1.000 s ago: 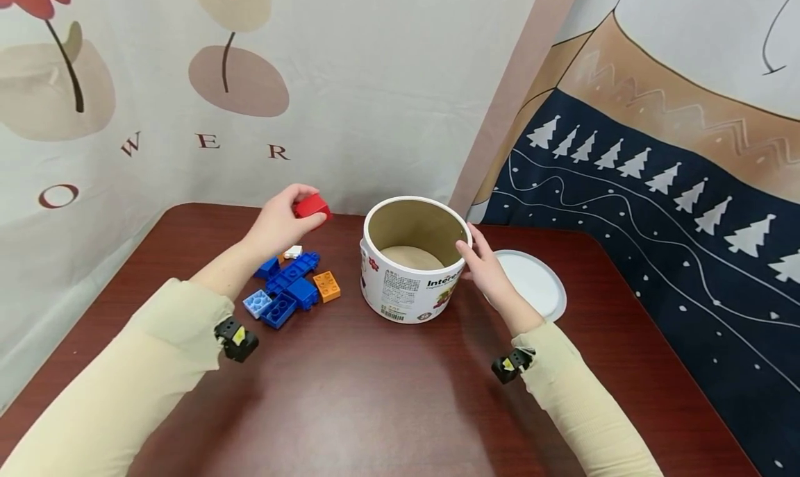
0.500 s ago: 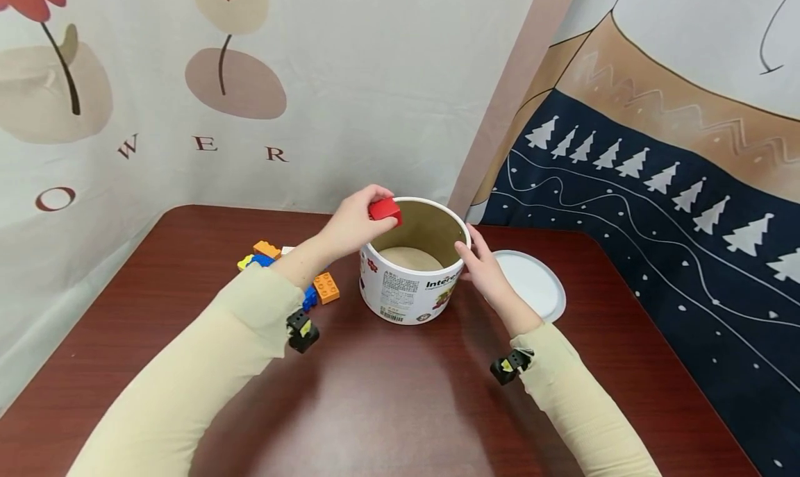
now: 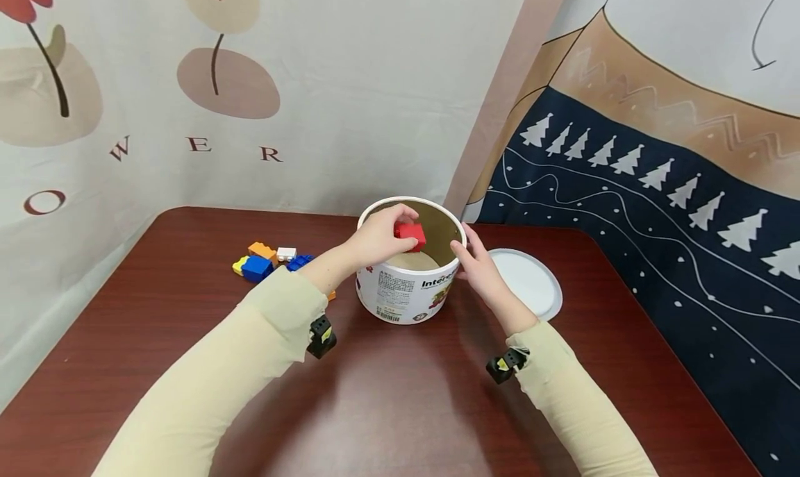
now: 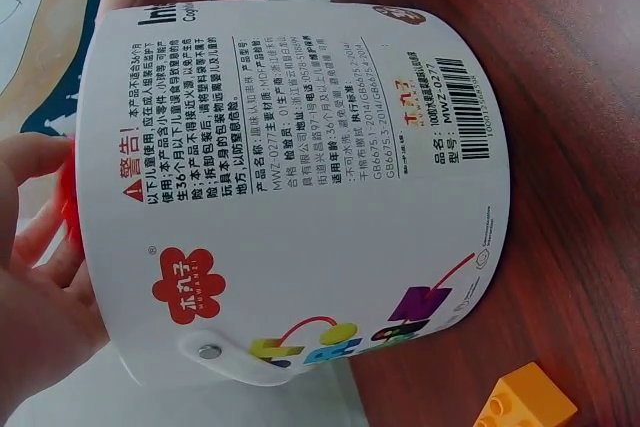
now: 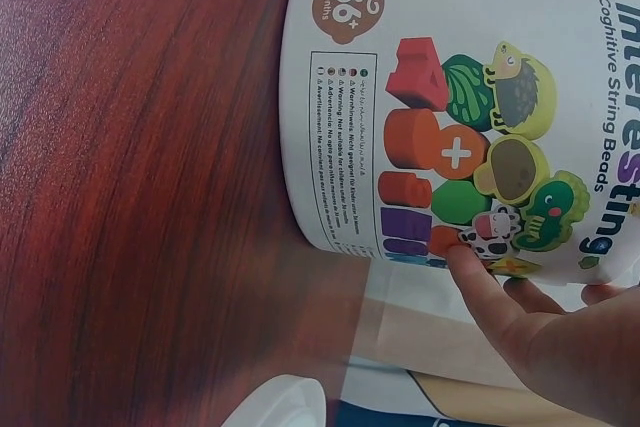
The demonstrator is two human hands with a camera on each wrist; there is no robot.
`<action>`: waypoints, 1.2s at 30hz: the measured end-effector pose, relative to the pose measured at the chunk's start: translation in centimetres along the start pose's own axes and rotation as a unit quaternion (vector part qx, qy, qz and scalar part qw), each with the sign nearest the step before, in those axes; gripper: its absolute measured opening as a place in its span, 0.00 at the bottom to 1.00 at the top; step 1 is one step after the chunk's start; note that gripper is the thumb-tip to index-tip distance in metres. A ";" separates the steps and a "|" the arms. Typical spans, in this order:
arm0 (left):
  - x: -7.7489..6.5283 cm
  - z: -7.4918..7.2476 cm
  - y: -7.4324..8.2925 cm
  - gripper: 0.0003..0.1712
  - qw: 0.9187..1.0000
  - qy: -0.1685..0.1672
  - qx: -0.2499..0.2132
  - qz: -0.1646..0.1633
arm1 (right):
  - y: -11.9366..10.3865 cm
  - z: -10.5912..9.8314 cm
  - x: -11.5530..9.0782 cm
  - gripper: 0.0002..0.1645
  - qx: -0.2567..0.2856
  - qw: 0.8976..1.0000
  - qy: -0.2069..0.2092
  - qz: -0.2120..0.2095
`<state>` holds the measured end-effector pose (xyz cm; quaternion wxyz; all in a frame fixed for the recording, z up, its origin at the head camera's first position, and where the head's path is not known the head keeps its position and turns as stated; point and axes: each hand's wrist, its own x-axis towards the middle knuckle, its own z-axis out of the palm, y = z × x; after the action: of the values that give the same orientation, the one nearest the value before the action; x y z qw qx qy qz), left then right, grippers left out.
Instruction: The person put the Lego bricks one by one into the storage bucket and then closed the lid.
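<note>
My left hand (image 3: 378,239) pinches a red toy block (image 3: 411,237) between thumb and fingers, inside the mouth of a white bucket (image 3: 390,295). In the left wrist view only a sliver of the red block (image 4: 70,197) shows past the bucket's rim. My right hand (image 3: 482,272) grips the bucket's right side, thumb at the rim and fingers along the outer wall. The right wrist view has that hand (image 5: 530,337) against the printed wall of the bucket (image 5: 345,167). The bucket stands upright, and the visible part of its floor is bare.
Left of the bucket lie several toy blocks: blue (image 3: 256,269), orange (image 3: 262,251), white (image 3: 286,254) and yellow (image 3: 239,265). My left forearm covers part of the pile. A round white lid (image 3: 528,282) lies flat to the right. Printed curtains (image 3: 350,116) hang behind the brown table (image 3: 387,394).
My left hand has carried the red block rightward from above the block pile, over the rim and down into the bucket's mouth. My right hand has stayed on the bucket.
</note>
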<state>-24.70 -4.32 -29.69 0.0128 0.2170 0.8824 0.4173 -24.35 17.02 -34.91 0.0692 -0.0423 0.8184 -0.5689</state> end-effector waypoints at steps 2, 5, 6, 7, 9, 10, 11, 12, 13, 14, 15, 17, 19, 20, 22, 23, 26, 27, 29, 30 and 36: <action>-0.1 -0.2 0.0 0.25 1.000 0.003 -0.002 0.003 | 0.0 0.1 0.0 0.36 0.000 1.000 0.001 0.001; -0.3 -1.2 -0.2 0.25 1.000 0.018 -0.010 0.000 | 0.0 0.1 0.1 0.36 0.000 1.000 0.001 0.003; -0.5 -1.7 -0.4 0.25 1.000 0.024 -0.016 -0.003 | 0.0 0.1 0.1 0.36 0.000 1.000 0.001 0.004; -0.6 -2.2 -0.7 0.25 0.999 0.030 -0.020 -0.008 | 0.1 0.1 0.2 0.36 -0.002 1.000 0.000 0.003; -1.1 -3.4 -1.5 0.26 0.998 0.044 -0.028 -0.023 | 0.1 0.1 0.3 0.36 -0.002 1.000 -0.001 0.003; -1.3 -4.1 -2.1 0.26 0.998 0.051 -0.031 -0.030 | 0.1 0.1 0.3 0.36 -0.001 1.000 -0.001 0.003; -1.6 -4.7 -2.7 0.26 0.997 0.057 -0.035 -0.037 | 0.1 0.0 0.3 0.36 0.000 1.000 -0.002 0.003; -1.9 -5.3 -3.4 0.27 0.996 0.065 -0.036 -0.044 | 0.1 0.0 0.3 0.36 0.001 1.000 -0.002 0.004; -2.2 -5.9 -4.0 0.27 0.995 0.072 -0.036 -0.051 | 0.1 -0.1 0.3 0.36 0.002 1.000 -0.002 0.003; -2.5 -6.5 -4.8 0.27 0.994 0.080 -0.037 -0.057 | 0.1 -0.1 0.3 0.36 0.003 1.000 -0.001 0.004; -2.9 -7.1 -5.6 0.27 0.994 0.086 -0.034 -0.062 | 0.1 -0.2 0.2 0.36 0.000 1.000 -0.001 0.004; -3.7 -8.1 -7.1 0.28 0.992 0.095 -0.026 -0.079 | 0.1 -0.3 0.2 0.36 -0.003 1.000 -0.001 0.001; -4.7 -8.9 -8.7 0.30 0.990 0.102 -0.018 -0.100 | 0.1 -0.4 0.2 0.36 -0.006 1.000 -0.002 -0.001; -5.3 -9.2 -9.5 0.30 0.988 0.105 -0.014 -0.111 | 0.1 -0.4 0.2 0.36 -0.008 1.000 -0.003 -0.002; -6.4 -9.6 -11.0 0.31 0.985 0.109 -0.008 -0.137 | 0.1 -0.4 0.2 0.36 -0.006 1.000 -0.005 -0.003; -6.9 -9.8 -11.7 0.32 0.983 0.112 -0.008 -0.147 | 0.1 -0.3 0.1 0.36 -0.005 1.000 -0.005 -0.003; -8.4 -10.0 -13.7 0.33 0.977 0.118 -0.009 -0.175 | 0.0 -0.3 0.0 0.36 -0.003 1.000 -0.006 -0.002; -8.9 -9.9 -14.3 0.33 0.976 0.119 -0.008 -0.182 | 0.0 -0.3 0.0 0.36 -0.003 1.000 -0.006 -0.001; -9.7 -9.7 -15.2 0.34 0.974 0.121 -0.005 -0.191 | -0.1 -0.2 0.0 0.36 -0.004 1.000 -0.007 0.000; -10.0 -9.5 -15.7 0.34 0.974 0.120 -0.002 -0.193 | -0.1 -0.2 -0.1 0.36 -0.004 1.000 -0.007 0.001; -11.6 -8.4 -17.3 0.34 0.970 0.123 0.017 -0.210 | 0.0 -0.1 0.0 0.36 0.002 1.000 -0.007 0.000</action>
<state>-22.38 -24.67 -38.84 -0.0122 -0.0261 0.9100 0.4137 -24.36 17.11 -34.83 0.0750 -0.0461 0.8166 -0.5704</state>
